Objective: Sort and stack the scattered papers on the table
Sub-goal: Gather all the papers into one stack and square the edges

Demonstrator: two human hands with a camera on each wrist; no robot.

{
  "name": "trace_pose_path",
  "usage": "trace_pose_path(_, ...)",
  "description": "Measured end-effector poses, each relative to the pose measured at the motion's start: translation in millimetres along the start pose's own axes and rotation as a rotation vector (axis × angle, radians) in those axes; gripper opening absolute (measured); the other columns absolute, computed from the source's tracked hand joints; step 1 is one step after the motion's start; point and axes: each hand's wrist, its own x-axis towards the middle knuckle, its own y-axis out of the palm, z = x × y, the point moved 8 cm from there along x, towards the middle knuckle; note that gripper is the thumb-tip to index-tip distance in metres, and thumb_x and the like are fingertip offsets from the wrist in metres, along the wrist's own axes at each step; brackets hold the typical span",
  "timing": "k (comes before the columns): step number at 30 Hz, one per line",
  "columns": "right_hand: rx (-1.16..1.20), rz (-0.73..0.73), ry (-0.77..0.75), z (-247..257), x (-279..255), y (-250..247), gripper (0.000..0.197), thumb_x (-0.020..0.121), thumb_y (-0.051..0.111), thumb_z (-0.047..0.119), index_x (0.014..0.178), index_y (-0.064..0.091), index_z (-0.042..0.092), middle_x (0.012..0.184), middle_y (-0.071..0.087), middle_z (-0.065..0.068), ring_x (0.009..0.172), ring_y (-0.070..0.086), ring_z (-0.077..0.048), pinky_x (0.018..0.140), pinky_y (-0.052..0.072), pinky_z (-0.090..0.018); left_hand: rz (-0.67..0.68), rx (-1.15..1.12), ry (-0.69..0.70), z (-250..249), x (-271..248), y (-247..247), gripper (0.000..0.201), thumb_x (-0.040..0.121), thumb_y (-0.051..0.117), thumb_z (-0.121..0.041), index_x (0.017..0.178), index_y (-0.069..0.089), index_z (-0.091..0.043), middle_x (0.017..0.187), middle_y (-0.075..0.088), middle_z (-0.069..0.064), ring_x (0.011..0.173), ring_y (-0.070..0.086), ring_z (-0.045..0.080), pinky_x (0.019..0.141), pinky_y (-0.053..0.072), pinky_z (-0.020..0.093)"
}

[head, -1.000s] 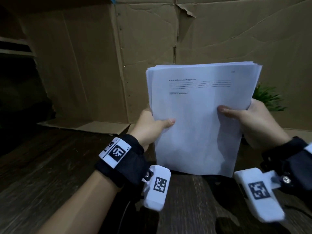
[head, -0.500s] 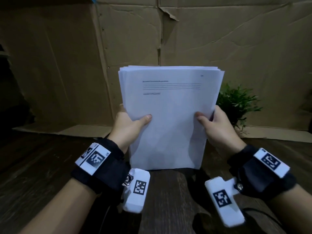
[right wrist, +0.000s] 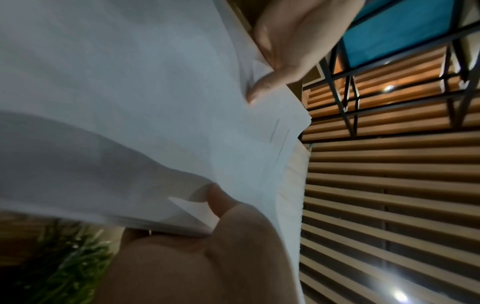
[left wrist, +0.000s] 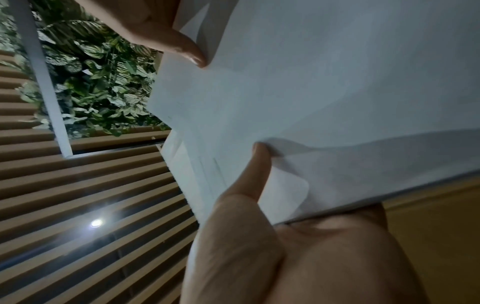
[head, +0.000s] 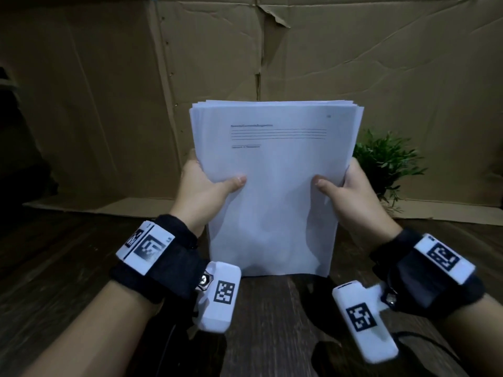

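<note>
Holding a stack of papers (head: 275,186) upright, its bottom edge at the dark wooden tabletop (head: 54,268).
Head view: the left hand (head: 201,191) and right hand (head: 351,194) each grasp a side edge, thumbs on the front sheet; creased cardboard (head: 109,91) stands as a backdrop, a small green plant (head: 386,161) at the right. Left wrist view: thumb pressing the sheets, a slatted ceiling (left wrist: 78,195) with a lamp, leafy foliage (left wrist: 98,78). Right wrist view: the same grasp, slats and a dark metal frame (right wrist: 350,92).

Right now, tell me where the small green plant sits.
In the head view, the green plant stands right of the paper stack, behind the right hand, against the cardboard.
</note>
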Motion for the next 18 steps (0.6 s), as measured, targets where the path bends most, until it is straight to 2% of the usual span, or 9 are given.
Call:
trace_pose_path(3,-0.001,0.012,0.041,-13.8,0.8,2.3,0.036,0.098,0.056,0.004,0.132,0.053,0.017,0.125,0.066,0.002,0.114,0.064,-0.018,0.102,0.051,-0.048,0.052,0.012,-0.057,18.1,-1.1,4.7,0.061,0.07,0.085,-0.004,0.124,0.058,-0.009,0.117,0.07,0.003,0.106,0.068,0.019,0.097,0.053,0.044)
trace_pose_path(6,-0.001,0.011,0.015,-16.5,-0.1,4.6,0.038,0.1,0.053,0.004,0.135,0.052,0.02,0.128,0.066,0.003,0.118,0.063,-0.02,0.101,0.051,-0.052,0.022,0.049,-0.036,22.8,0.2,4.5,0.045,0.079,0.076,0.003,0.121,0.061,-0.005,0.115,0.07,0.005,0.103,0.069,0.018,0.096,0.054,0.041)
trace_pose_path(10,-0.054,0.017,-0.078,-6.5,-1.4,3.6,0.042,0.098,0.053,-0.002,0.132,0.05,0.021,0.129,0.064,0.004,0.12,0.061,-0.014,0.104,0.049,-0.045,-0.099,0.132,0.025,22.7,1.6,1.7,0.046,0.08,0.078,-0.005,0.121,0.058,-0.009,0.115,0.068,0.001,0.104,0.066,0.018,0.095,0.053,0.038)
trace_pose_path(12,-0.073,0.034,-0.1,-4.8,-1.8,3.6,0.044,0.096,0.055,-0.003,0.132,0.051,0.022,0.128,0.065,0.005,0.12,0.061,-0.013,0.102,0.051,-0.041,-0.101,0.11,0.015,24.2,1.5,0.4,0.045,0.08,0.077,-0.002,0.12,0.058,-0.011,0.113,0.068,-0.001,0.101,0.067,0.015,0.089,0.054,0.032)
trace_pose_path(15,0.077,0.032,0.015,-21.0,0.3,1.3,0.037,0.097,0.056,-0.003,0.13,0.056,0.014,0.124,0.069,-0.002,0.112,0.067,-0.019,0.097,0.054,-0.042,-0.018,-0.013,-0.088,31.8,1.4,1.9,0.035,0.084,0.071,0.003,0.114,0.063,-0.01,0.109,0.071,0.002,0.093,0.069,0.012,0.078,0.056,0.023)
trace_pose_path(18,0.262,0.071,0.185,-40.9,-2.0,9.0,0.033,0.101,0.051,0.005,0.134,0.055,0.007,0.125,0.069,-0.013,0.109,0.069,-0.03,0.095,0.055,-0.045,0.064,-0.06,-0.196,45.5,1.0,5.5,0.027,0.093,0.063,-0.006,0.12,0.062,-0.005,0.114,0.071,0.007,0.101,0.07,0.02,0.08,0.057,0.027)
